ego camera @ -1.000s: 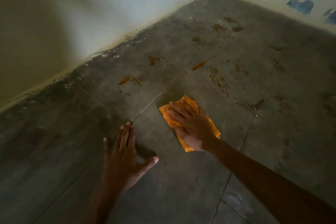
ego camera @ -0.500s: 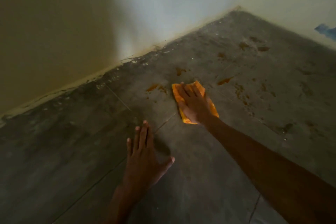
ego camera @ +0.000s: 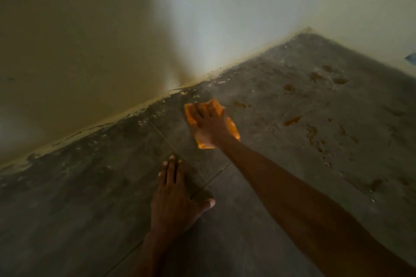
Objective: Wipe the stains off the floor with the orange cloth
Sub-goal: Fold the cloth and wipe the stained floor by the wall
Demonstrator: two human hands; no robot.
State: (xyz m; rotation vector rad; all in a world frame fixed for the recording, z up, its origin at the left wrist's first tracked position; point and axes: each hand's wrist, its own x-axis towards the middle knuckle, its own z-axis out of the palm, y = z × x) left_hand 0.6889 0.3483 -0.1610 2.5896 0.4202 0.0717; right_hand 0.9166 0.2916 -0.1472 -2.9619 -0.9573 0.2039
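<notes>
- left hand [ego camera: 173, 200] was nearest: planted flat on the floor [ego camera: 78, 220], fingers straight, thumb splayed, holding nothing. Looked like a brace, not a working hand.
- floor around it was dark grey tile, with a grout line [ego camera: 216, 175] passing just beyond the thumb. No orange marks showed there, so that near patch seemed to need no work.
- right arm [ego camera: 292, 198] lay extended from the near right side toward the floor's left edge, where it met the wall [ego camera: 90, 40].
- right hand [ego camera: 210, 125] was palm-down on the orange cloth [ego camera: 234, 131], fingers spread and mostly straight. It was pressing the cloth to the floor, not clutching it. Some blur, so finger detail was soft.
- orange cloth sat flattened under that hand, near the floor's left edge, about midway along what was in view.
- small stain [ego camera: 239, 104] sat near the cloth's right side, not covered by it.
- orange streak [ego camera: 292, 120] was farther right, with brown specks [ego camera: 315, 137] scattered nearer than it. Both were apart from the cloth.
- blotches [ego camera: 315, 76] clustered toward the floor's far corner, well apart from the cloth.
- progress, my read: mid-wipe on the left-edge patch, and whatever was under the cloth couldn't be seen. The small stain, streak, specks and far-corner blotches were all left, so well under half done.
</notes>
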